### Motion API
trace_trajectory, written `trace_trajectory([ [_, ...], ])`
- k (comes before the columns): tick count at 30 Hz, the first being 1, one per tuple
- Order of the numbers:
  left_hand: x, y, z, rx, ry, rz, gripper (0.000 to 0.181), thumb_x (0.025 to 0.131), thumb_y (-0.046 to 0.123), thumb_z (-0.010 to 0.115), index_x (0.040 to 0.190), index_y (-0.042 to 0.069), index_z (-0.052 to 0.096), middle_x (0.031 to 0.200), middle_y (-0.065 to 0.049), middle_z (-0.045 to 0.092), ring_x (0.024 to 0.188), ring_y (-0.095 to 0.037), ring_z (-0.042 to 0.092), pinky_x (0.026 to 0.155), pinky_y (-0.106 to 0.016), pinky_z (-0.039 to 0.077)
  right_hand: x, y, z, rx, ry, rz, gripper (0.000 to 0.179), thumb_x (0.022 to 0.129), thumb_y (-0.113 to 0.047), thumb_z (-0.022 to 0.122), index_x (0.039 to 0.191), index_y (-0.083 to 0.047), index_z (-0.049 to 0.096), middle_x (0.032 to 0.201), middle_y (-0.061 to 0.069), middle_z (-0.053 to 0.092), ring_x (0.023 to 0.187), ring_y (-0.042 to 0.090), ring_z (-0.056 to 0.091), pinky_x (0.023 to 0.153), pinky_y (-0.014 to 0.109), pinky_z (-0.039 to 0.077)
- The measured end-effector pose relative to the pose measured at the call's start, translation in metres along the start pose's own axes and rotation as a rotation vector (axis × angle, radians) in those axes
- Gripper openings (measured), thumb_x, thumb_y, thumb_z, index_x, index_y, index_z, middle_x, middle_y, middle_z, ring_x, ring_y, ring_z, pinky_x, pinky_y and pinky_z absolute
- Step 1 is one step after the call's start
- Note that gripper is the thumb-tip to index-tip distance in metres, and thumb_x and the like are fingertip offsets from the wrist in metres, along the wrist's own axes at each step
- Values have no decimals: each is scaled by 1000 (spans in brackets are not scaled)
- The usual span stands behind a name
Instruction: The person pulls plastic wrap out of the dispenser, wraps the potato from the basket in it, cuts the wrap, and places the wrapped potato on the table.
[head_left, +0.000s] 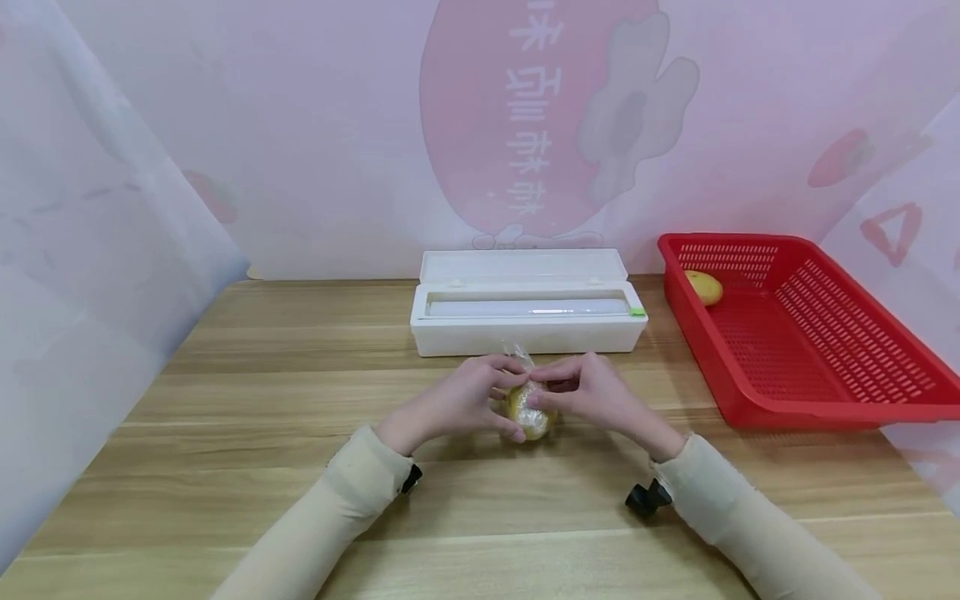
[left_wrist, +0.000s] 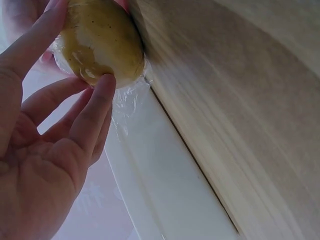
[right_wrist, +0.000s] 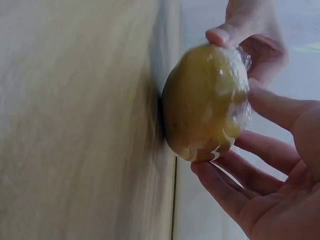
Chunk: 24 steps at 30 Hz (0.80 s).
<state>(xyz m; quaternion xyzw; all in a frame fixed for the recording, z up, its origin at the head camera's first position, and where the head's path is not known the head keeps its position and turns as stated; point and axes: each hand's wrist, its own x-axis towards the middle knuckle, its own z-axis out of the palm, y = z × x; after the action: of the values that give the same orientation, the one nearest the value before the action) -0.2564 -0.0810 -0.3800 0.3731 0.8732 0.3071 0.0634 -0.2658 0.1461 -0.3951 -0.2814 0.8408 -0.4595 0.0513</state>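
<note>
Box (head_left: 480,339) on table (head_left: 225,417), potato (head_left: 531,423) before it, basket (head_left: 813,412) right, second potato (head_left: 707,288) in basket

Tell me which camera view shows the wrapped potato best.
The right wrist view: the potato appears large, nearly whole, clear film shining on it. The left wrist view is also close but crops it. The head view shows it small, partly covered by the left hand and right hand.

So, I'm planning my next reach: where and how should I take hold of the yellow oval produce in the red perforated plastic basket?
Likely by its rounded top and right side, coming from above and slightly right. In the head view the yellow oval lies close by, and partly behind, the left wall of the red basket, while bare floor to its right leaves room.
</note>
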Motion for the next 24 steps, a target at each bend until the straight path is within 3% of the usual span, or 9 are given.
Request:
trace_trajectory([
  [6, 2, 4, -1, 95, -3, 30, 77, 69, 31, 92, 131, -1, 60, 131, -8, 57, 118, -18, 53, 92, -26, 46, 0, -1, 1, 42, 88, 98, 32, 76, -33, 86, 102, -16, 79, 103, -1, 72, 97, 15, 66, 81, 35, 53],
  [10, 3, 6, 0, 114, 1, 43, 75, 68, 29, 92, 129, -1, 61, 129, -9, 58, 115, -19, 54, 92, -25, 46, 2, -1, 1, 97, 110, 167, 23, 78, -26, 85, 97, -15, 80, 98, -1, 74, 97, 17, 65, 83, 37, 52],
  [17, 1, 4, 2, 102, 0, 43, 75, 69, 27, 92, 129, -3, 60, 130, -9, 57, 115, -19, 55, 90, -24, 48, 6, 4, 3, 135, 139, 220, 16, 79, -21, 85, 92, -12, 81, 92, 0, 74, 95, 15, 64, 77, 30, 50],
  [24, 1, 1, 2, 17, -13, 36, 75, 69, 21, 92, 131, -6, 58, 131, -10, 56, 115, -20, 55, 89, -27, 50, 8, 12, 3, 104, 156, 213, 16, 84, -23, 81, 93, -10, 81, 88, 0, 74, 85, 13, 61, 71, 29, 47],
])
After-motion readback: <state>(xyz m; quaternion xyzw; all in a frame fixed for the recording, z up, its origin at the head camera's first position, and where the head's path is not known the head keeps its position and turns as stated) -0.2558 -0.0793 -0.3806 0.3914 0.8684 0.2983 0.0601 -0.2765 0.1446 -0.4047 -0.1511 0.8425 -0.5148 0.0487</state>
